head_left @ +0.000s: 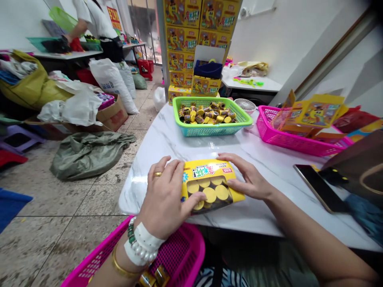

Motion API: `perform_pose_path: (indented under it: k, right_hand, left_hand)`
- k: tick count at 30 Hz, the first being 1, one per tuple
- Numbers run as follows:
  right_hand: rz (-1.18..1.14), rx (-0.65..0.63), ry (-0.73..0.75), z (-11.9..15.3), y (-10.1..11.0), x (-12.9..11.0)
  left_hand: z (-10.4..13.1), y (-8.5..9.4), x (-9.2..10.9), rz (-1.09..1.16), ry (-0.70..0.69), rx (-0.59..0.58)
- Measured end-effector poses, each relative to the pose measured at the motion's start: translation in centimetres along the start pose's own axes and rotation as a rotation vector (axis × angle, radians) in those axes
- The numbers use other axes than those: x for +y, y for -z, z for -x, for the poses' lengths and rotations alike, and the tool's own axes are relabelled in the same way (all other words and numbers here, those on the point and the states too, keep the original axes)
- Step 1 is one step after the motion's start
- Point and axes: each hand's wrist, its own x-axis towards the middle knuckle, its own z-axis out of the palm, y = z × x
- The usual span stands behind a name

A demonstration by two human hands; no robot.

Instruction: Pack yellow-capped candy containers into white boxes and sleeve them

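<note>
A yellow cardboard box (pixel 206 169) with a cut-out window lies near the front edge of the white table, and round yellow caps show through the window. My left hand (pixel 166 195) grips its left end, thumb across the window and fingers along the far side. At the right end, my right hand (pixel 248 179) has its thumb on top and its fingers over the far edge. The undersides of both hands are hidden. Beyond the box stands a green basket (pixel 213 130) of small yellow-capped cylinders (pixel 206 113).
A pink basket (pixel 293 141) of flat cardboard packaging stands right, near a phone (pixel 320 187). Another pink basket (pixel 191 247) sits below the table edge. Stacked yellow boxes (pixel 182 40) rise behind. A co-worker (pixel 95 20) stands far left; sacks (pixel 112 83) line the floor.
</note>
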Motion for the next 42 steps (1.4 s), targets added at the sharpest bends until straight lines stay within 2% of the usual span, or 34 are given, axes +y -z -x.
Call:
perform_pose_path:
  k: [3,7,12,17,20,24,29,33,38,40,42]
  right_hand:
    - [-0.060,-0.011,0.014,-0.2,-0.2,-0.1]
    - [-0.084,0.006,0.055,-0.3,-0.3,-0.4]
    - [-0.013,0.035,0.077,-0.1,-0.2,-0.4]
    - [0.121,0.039,0.145,-0.2,0.2,-1.9]
    - [0.205,0.017,0.060,-0.4,0.3,-2.7]
    - [0.129,-0.020,-0.024,-0.6,0.2,-2.2]
    - [0.110,0.100,0.055,-0.5,-0.2,-1.8]
    - [0.174,0.138,0.133,-0.5,0.0,-1.8]
    - [0.215,0.115,0.190,-0.8,0.4,-1.5]
    - [0.225,0.050,0.208,-1.0,0.7,-1.4]
    - [0.217,-0.067,0.186,-1.4,1.3,-1.6]
  left_hand:
    - [0.0,0.2,0.1,0.024,-0.028,0.054]
    - [0.2,0.3,0.4,0.031,-0.071,0.063]
    - [0.1,0.4,0.4,0.022,-0.081,0.049]
    - [-0.3,0.7,0.1,-0.009,-0.077,0.039]
    - [-0.3,0.7,-0.1,-0.009,-0.073,0.022]
    - [-0.3,0.7,-0.2,-0.007,-0.091,0.020]
    - [-0.2,0.8,-0.1,0.030,-0.121,0.057]
    - [-0.3,0.7,-0.2,0.041,-0.140,0.072]
    - [-0.6,0.7,-0.2,0.027,-0.147,0.037]
    - [-0.8,0.9,-0.1,0.033,-0.138,-0.007]
    - [-1.2,1.2,0.1,0.051,-0.121,-0.061]
